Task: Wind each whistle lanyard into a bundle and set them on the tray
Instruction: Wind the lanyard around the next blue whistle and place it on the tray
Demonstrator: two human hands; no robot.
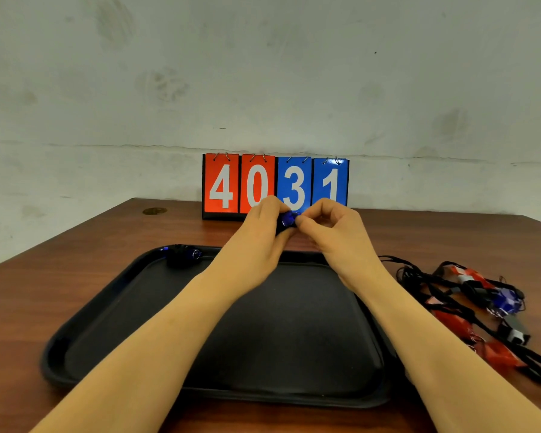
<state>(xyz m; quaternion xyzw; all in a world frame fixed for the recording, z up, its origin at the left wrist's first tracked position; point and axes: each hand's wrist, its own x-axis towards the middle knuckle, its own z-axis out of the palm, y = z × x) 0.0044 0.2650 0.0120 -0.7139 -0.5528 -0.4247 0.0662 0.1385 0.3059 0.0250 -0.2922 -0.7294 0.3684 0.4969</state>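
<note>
A blue whistle [287, 220] with black cord wound around it is pinched between both hands, above the far edge of the black tray [113, 310]. My left hand [263, 228] grips it from the left. My right hand [331, 226] holds its right end with thumb and forefinger. One wound blue whistle bundle [183, 254] lies in the tray's far left corner. A tangle of red, blue and grey whistles with loose black lanyards [475, 307] lies on the table right of the tray.
A flip scoreboard [275, 185] reading 4031 stands at the back of the brown wooden table [60, 257], against a pale wall. A round brass-coloured disc [154, 210] sits at the far left of the table.
</note>
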